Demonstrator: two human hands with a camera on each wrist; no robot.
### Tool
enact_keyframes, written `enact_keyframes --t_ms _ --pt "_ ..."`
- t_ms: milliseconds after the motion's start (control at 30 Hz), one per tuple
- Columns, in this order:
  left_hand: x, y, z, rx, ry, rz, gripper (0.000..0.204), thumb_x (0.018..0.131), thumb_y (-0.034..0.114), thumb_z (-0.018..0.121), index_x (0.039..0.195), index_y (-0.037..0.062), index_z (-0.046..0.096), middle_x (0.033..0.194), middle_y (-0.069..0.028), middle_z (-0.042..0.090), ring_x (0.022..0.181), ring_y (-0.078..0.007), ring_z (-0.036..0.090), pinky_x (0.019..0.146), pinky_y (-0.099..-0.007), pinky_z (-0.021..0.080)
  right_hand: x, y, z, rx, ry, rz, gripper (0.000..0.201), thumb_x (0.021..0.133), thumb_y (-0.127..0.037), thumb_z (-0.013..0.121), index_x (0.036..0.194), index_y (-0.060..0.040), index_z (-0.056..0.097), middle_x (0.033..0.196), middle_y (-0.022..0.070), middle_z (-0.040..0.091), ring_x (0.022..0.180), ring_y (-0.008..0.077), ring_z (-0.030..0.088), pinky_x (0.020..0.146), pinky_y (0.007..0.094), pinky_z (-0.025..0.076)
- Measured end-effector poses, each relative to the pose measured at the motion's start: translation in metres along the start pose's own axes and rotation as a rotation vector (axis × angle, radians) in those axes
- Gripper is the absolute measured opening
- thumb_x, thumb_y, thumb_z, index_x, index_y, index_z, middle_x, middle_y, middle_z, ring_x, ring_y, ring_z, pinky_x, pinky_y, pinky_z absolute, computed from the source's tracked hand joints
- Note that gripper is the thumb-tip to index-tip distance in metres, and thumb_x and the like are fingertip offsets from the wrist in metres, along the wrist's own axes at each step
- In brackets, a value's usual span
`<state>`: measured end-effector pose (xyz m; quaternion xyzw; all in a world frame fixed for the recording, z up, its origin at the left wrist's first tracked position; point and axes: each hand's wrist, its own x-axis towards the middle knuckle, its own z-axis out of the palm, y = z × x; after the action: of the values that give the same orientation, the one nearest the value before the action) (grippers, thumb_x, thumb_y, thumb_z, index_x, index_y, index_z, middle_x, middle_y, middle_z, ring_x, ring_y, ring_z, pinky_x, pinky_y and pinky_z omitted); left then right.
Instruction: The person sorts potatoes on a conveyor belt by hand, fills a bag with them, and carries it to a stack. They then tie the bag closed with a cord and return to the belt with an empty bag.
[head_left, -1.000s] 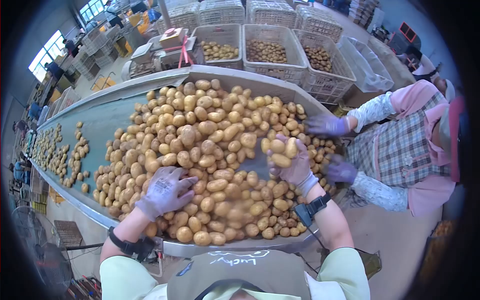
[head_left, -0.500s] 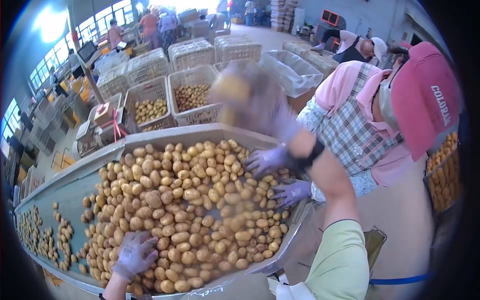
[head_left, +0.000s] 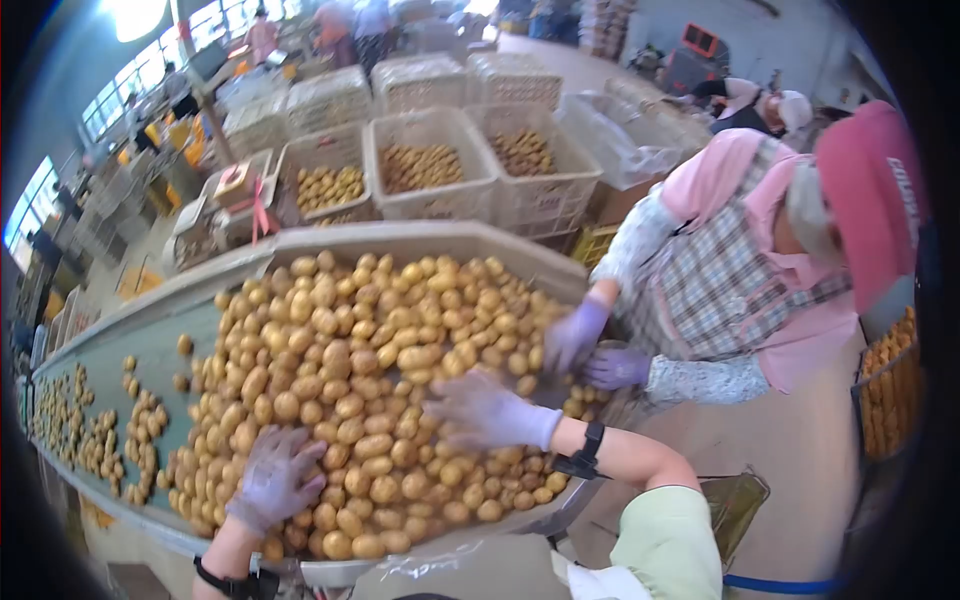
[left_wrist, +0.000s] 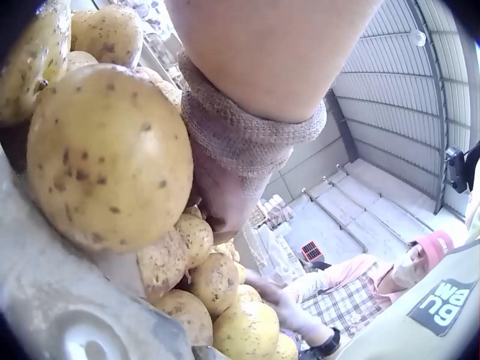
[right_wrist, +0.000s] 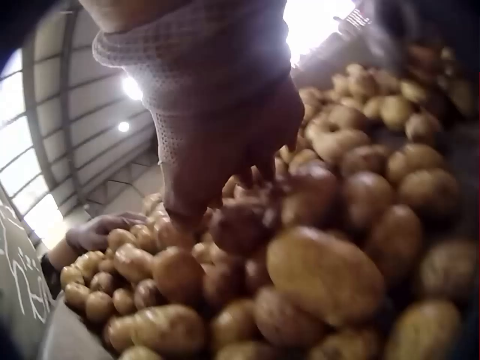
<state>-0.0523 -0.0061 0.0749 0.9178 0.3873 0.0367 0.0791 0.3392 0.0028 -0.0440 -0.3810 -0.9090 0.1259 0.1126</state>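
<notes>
A broad heap of potatoes point(head_left: 330, 355) covers the near end of the green belt. My gloved left hand point(head_left: 275, 475) rests on its front left part, fingers loosely spread over the potatoes. In the left wrist view a large speckled potato point(left_wrist: 109, 157) is close to the camera, and the fingertips are mostly hidden. Over the right middle of the heap lies my gloved right hand point(head_left: 485, 410), slightly blurred, its fingers reaching left. The right wrist view has its fingers pointing down among the potatoes, with a big oval potato point(right_wrist: 326, 274) in front.
At the right, another person in a pink cap point(head_left: 865, 200) works with gloved hands point(head_left: 615, 368) at the heap's end. A metal rim point(head_left: 400, 235) borders the belt point(head_left: 110, 350). Behind it stand plastic crates point(head_left: 440, 205) with potatoes inside.
My right hand held several potatoes, swung up toward the crates in a blur, and is now back on the heap without them. My left hand stays on the heap.
</notes>
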Motion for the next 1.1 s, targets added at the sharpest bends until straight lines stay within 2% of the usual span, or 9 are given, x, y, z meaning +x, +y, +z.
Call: enact_keyframes --t_ms 67,167,233,300,500,533,733,933,1100 --pt "0.0 0.001 -0.003 0.013 -0.022 -0.004 0.048 0.082 0.032 0.075 0.125 0.0127 0.066 0.128 -0.0167 0.061 0.121 -0.0368 0.057 0.112 -0.0541 0.038 -0.012 0.002 -0.001 0.023 -0.217 0.066 0.065 0.095 -0.055 0.059 0.147 -0.0185 0.051 0.151 0.015 0.044 0.139 0.0356 0.042 0.116 0.0529 0.03" --pt "0.002 -0.002 0.0 -0.002 -0.032 -0.003 0.048 0.082 0.032 0.074 0.124 0.0111 0.068 0.13 -0.0174 0.06 0.122 -0.0375 0.055 0.113 -0.0534 0.036 -0.014 0.024 0.021 -0.164 0.275 0.628 0.041 0.078 -0.029 0.071 0.117 -0.0177 0.07 0.123 0.0136 0.063 0.119 0.0309 0.055 0.102 0.0519 0.04" --pt "0.008 -0.006 -0.002 -0.02 -0.087 -0.019 0.05 0.08 0.035 0.073 0.124 0.0108 0.069 0.128 -0.0172 0.061 0.121 -0.0376 0.055 0.113 -0.0504 0.036 0.036 -0.05 -0.059 -0.079 -0.066 0.465 0.043 0.081 -0.033 0.071 0.121 -0.0182 0.069 0.126 0.0094 0.06 0.123 0.029 0.053 0.102 0.0501 0.041" --pt "0.01 -0.012 0.002 -0.044 -0.132 -0.042 0.049 0.081 0.036 0.075 0.123 0.0138 0.071 0.128 -0.0166 0.061 0.119 -0.0374 0.056 0.112 -0.0501 0.038 0.033 -0.049 0.034 -0.038 0.334 -0.107 0.046 0.083 -0.04 0.072 0.124 -0.0194 0.068 0.127 0.0065 0.058 0.125 0.0265 0.051 0.102 0.047 0.042" --pt "-0.016 -0.003 -0.016 0.021 -0.101 -0.101 0.043 0.082 0.038 0.076 0.121 0.0212 0.072 0.13 -0.0147 0.061 0.124 -0.0375 0.055 0.116 -0.0512 0.035 0.018 0.044 0.006 -0.078 -0.047 0.668 0.054 0.09 -0.039 0.068 0.138 -0.0176 0.06 0.147 0.0179 0.05 0.14 0.0374 0.04 0.118 0.0601 0.022" --pt "-0.015 -0.003 -0.014 0.009 -0.1 -0.107 0.041 0.082 0.037 0.077 0.119 0.0203 0.073 0.131 -0.0148 0.06 0.126 -0.0371 0.054 0.119 -0.052 0.032 0.008 0.054 0.035 -0.096 0.297 0.57 0.052 0.087 -0.036 0.066 0.137 -0.0206 0.059 0.128 0.0147 0.057 0.127 0.0366 0.048 0.108 0.0648 0.029" --pt "-0.002 -0.01 -0.007 -0.065 -0.092 -0.079 0.037 0.081 0.035 0.077 0.114 0.0192 0.074 0.13 -0.0146 0.061 0.125 -0.0355 0.055 0.119 -0.054 0.03 0.003 0.005 0.016 0.178 0.081 0.129 0.043 0.091 -0.028 0.066 0.133 -0.0221 0.064 0.133 0.0179 0.059 0.12 0.0352 0.059 0.095 0.0469 0.051" --pt "0.003 -0.006 -0.004 -0.041 -0.102 -0.098 0.037 0.08 0.036 0.077 0.113 0.0196 0.075 0.127 -0.0159 0.063 0.123 -0.0347 0.056 0.118 -0.0543 0.031 0.016 0.145 0.002 0.128 0.478 0.724 0.039 0.096 -0.024 0.058 0.132 -0.0091 0.063 0.121 0.0221 0.068 0.118 0.0365 0.063 0.101 0.0443 0.05" --pt "0.004 -0.005 -0.008 -0.061 -0.06 -0.082 0.036 0.08 0.037 0.076 0.109 0.017 0.076 0.123 -0.0161 0.063 0.12 -0.0354 0.057 0.116 -0.054 0.034 0.066 0.112 -0.009 0.061 -0.007 0.967 0.046 0.097 -0.038 0.054 0.137 -0.0148 0.055 0.132 0.023 0.055 0.114 0.0371 0.064 0.095 0.0515 0.052"
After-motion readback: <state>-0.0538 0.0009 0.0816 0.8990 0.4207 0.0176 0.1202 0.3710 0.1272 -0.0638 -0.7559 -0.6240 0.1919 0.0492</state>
